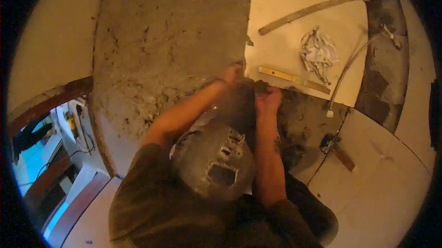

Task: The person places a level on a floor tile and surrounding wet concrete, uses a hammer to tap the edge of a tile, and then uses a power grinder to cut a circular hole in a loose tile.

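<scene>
My left hand (233,74) is closed at the edge where the grey mortar surface (170,31) meets a cream tile (281,50); what its fingers grip is hidden. To its right, my right hand (268,98) has its fingers curled round a dark, mortar-like lump (260,86) at the tile's lower edge. Between my forearms is a grey-caked bucket (202,165) with a torn label. A yellow spirit level (281,73) lies on the tile just above my right hand.
On the tile lie a long strip (308,15) and crumpled plastic (317,47). A hose (346,68) runs along its right side. A mortar-caked tool (332,144) with a brown handle lies at lower right. An opening (46,146) with cords and boards is at left.
</scene>
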`<state>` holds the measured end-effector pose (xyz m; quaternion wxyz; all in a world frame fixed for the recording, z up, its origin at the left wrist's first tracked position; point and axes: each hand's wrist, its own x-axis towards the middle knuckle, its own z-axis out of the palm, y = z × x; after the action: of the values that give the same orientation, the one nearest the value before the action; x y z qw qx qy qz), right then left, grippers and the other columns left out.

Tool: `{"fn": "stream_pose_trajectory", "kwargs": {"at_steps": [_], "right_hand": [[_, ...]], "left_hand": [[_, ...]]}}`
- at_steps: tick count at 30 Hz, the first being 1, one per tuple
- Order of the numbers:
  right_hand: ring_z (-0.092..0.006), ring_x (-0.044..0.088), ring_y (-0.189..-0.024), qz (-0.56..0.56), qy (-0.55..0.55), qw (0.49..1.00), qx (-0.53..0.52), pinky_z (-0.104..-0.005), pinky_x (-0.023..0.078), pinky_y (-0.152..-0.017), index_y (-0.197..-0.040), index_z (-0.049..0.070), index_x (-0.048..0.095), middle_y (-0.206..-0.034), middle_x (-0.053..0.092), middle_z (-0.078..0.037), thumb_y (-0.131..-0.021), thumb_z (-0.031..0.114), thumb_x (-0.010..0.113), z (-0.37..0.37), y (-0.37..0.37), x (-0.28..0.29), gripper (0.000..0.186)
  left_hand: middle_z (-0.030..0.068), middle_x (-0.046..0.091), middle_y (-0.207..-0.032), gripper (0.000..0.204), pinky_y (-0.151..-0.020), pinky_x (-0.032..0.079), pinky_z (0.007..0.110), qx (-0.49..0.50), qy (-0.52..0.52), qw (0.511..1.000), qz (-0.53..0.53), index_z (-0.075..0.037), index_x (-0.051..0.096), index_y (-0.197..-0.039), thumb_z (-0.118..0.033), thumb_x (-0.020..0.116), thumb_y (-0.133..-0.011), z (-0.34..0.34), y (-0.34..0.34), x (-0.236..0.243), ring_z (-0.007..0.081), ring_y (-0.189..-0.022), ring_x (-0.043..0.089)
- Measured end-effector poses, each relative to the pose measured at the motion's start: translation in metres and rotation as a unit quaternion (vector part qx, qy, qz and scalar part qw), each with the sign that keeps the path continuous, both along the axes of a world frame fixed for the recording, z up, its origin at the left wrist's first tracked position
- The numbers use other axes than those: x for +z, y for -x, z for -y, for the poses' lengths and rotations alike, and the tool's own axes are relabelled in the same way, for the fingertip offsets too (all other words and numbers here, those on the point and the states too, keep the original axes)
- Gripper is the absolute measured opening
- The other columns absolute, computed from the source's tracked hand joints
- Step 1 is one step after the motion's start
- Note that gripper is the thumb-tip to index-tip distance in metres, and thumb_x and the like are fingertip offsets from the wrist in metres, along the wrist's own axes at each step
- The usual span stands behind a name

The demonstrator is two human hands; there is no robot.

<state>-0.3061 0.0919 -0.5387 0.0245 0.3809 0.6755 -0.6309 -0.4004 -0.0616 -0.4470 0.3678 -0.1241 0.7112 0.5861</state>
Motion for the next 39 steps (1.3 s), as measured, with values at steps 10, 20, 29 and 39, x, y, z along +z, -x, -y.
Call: {"fn": "stream_pose_trajectory", "kwargs": {"at_steps": [10, 20, 29, 39], "right_hand": [[-0.0204, 0.051, -0.064, 0.045, 0.305, 0.915, -0.261, -0.0382, 0.048, -0.069, -0.087, 0.005, 0.056, -0.073, 0.052, -0.008, -0.078, 0.013, 0.05, 0.06, -0.019, 0.147, 0.014], [-0.0242, 0.048, -0.062, 0.0, -0.132, 0.988, -0.084, -0.0364, 0.042, -0.058, -0.073, 0.011, 0.056, -0.068, 0.049, -0.005, -0.071, 0.015, 0.06, 0.115, 0.023, 0.132, 0.006], [-0.0185, 0.04, -0.054, -0.007, -0.357, 0.929, 0.098, -0.035, 0.034, -0.047, -0.067, 0.012, 0.05, -0.06, 0.041, -0.002, -0.071, 0.015, 0.056, 0.066, 0.013, 0.076, 0.007], [-0.0333, 0.059, -0.082, 0.041, 0.053, 0.989, -0.13, -0.042, 0.047, -0.069, -0.094, 0.002, 0.058, -0.09, 0.06, -0.018, -0.079, 0.016, 0.049, 0.07, 0.01, 0.144, 0.022]], "left_hand": [[0.0199, 0.063, -0.1, 0.027, -0.074, 0.05, 0.042, -0.289, 0.299, 0.887, -0.202, -0.008, 0.061, -0.107, -0.021, 0.056, -0.084, 0.039, -0.016, 0.053, 0.0377, -0.086, 0.061], [0.002, 0.05, -0.064, 0.012, -0.055, 0.042, 0.033, 0.307, -0.165, 0.917, 0.194, -0.012, 0.055, -0.081, -0.022, 0.052, -0.088, 0.065, -0.03, -0.007, 0.0177, -0.059, 0.049], [-0.0013, 0.039, -0.055, 0.021, -0.045, 0.035, 0.032, 0.236, -0.16, 0.947, 0.151, -0.018, 0.045, -0.066, -0.023, 0.056, -0.082, 0.032, -0.005, -0.006, 0.0149, -0.046, 0.039], [0.0128, 0.065, -0.079, 0.023, -0.068, 0.051, 0.041, -0.107, 0.227, 0.934, -0.256, -0.008, 0.062, -0.095, -0.027, 0.059, -0.081, 0.073, -0.045, -0.01, 0.0325, -0.075, 0.063]]}}
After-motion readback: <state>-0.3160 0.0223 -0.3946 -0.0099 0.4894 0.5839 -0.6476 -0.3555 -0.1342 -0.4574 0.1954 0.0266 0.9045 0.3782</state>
